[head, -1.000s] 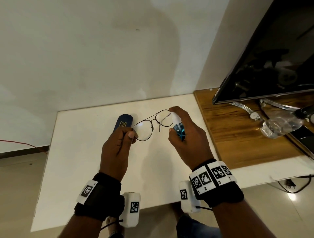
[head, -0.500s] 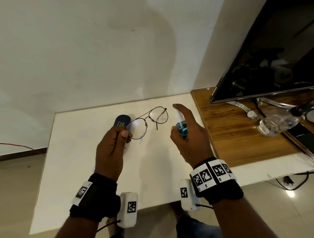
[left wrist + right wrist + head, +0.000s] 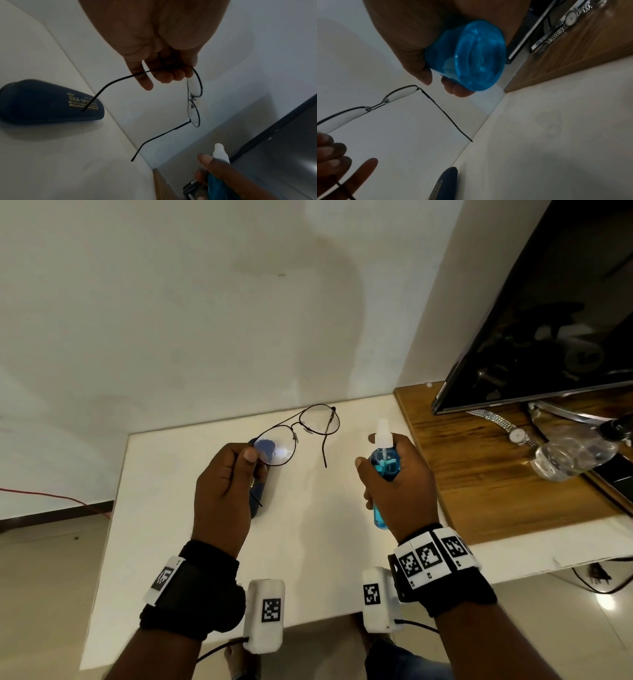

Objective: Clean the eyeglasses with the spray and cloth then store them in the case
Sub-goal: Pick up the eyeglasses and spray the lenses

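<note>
Head view: the left hand (image 3: 224, 487) pinches the thin black wire-framed eyeglasses (image 3: 298, 433) at the outer edge of one lens, holding them above the white table (image 3: 164, 508) with temples unfolded. The dark blue oblong hard case (image 3: 257, 491) lies closed on the table, mostly hidden behind the left hand and the near lens. The right hand (image 3: 399, 484) grips the translucent blue spray bottle with white nozzle (image 3: 384, 453), upright, well apart from the glasses. To the right, a wooden shelf (image 3: 479, 474) carries a dark flat screen (image 3: 548, 320), a silver wristwatch (image 3: 515, 434) and a clear plastic bottle (image 3: 572, 457) lying on its side.

Left wrist view: the fingers (image 3: 147, 82) curl round the frame at the hinge; one temple (image 3: 109, 85) crosses in front of the case (image 3: 48, 102), which bears gold lettering. The spray nozzle (image 3: 220, 152) shows lower right.

Right wrist view: the bottle base (image 3: 471, 54) fills the palm, blocking the fingers. The glasses (image 3: 399, 97) hang left; no cloth is discernible.
</note>
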